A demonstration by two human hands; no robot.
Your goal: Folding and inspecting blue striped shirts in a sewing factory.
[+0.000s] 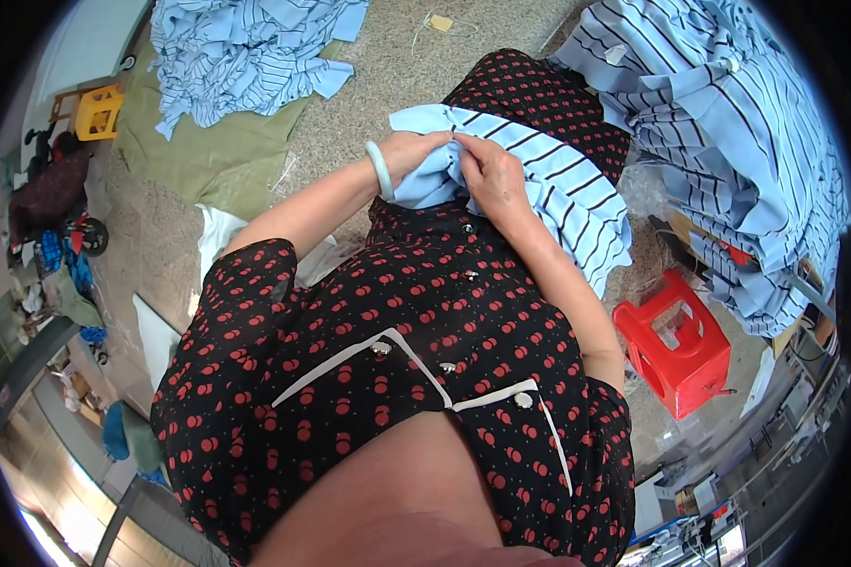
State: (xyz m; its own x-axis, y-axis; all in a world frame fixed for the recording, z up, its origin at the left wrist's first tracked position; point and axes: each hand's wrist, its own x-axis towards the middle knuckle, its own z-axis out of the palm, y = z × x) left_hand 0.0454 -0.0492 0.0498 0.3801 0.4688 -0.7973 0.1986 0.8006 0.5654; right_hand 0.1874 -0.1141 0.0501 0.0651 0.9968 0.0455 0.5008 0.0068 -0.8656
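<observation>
Across my lap lies a light blue garment piece (563, 175) with dark stripes, its far edge running over my patterned trousers (529, 80). My left hand (411, 156), with a pale bangle on its wrist, pinches the blue cloth near its upper edge. Close beside it, my right hand (496, 184) grips the same cloth, thumb and forefinger meeting the left fingertips. Anything small between the fingertips is too tiny to make out. Bunched plain blue fabric hangs below both hands, and the striped part spreads out to the right.
A tall heap of striped blue garments (728, 123) rises at the right. Another pile (246, 57) rests on a green cloth (199, 156) at the far left. A red plastic stool (681, 378) stands at my right, and a yellow stool (99, 111) at the left edge.
</observation>
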